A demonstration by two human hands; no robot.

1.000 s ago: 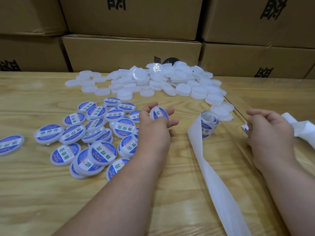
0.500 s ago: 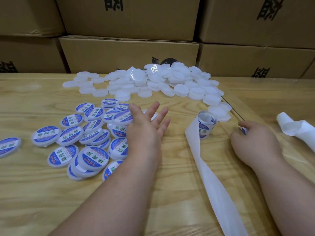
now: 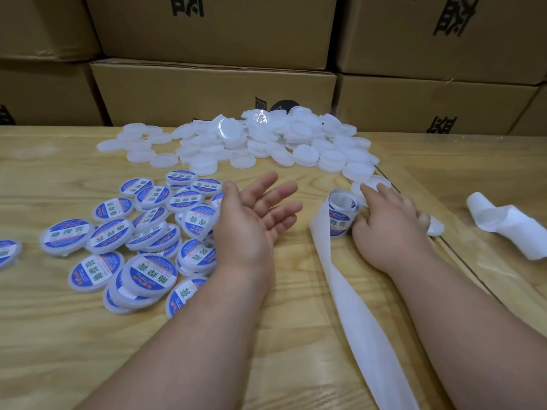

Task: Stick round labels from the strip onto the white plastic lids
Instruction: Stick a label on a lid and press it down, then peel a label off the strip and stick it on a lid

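Cardboard boxes (image 3: 213, 93) are stacked along the far edge of a wooden table (image 3: 59, 335), and everything for the job lies on that light wood. Toward the left edge sits a loose heap of labelled lids (image 3: 142, 229), their blue and white stickers facing up, some overlapping and one tilted on edge against the left hand (image 3: 251, 223). Near the far edge, a larger pile of bare white lids (image 3: 266, 143) waits — judging by the two heaps, somewhat less than half of the work looks done, with plenty of plain lids left.

That left hand is empty, palm turned partly up, fingers spread apart and holding nothing. The right hand (image 3: 387, 223) rests just beside the rolled end of the label strip (image 3: 340, 214), fingers curled down near it and over a scrap of white backing; whether they actually pinch the roll I cannot tell.

From the roll, which stands roughly upright around mid-table, spent backing runs in a long band toward the near edge — its long axis goes from far to near, slanting slightly right. A crumpled length of backing paper (image 3: 503, 226) lies toward the right edge, well apart from the lids
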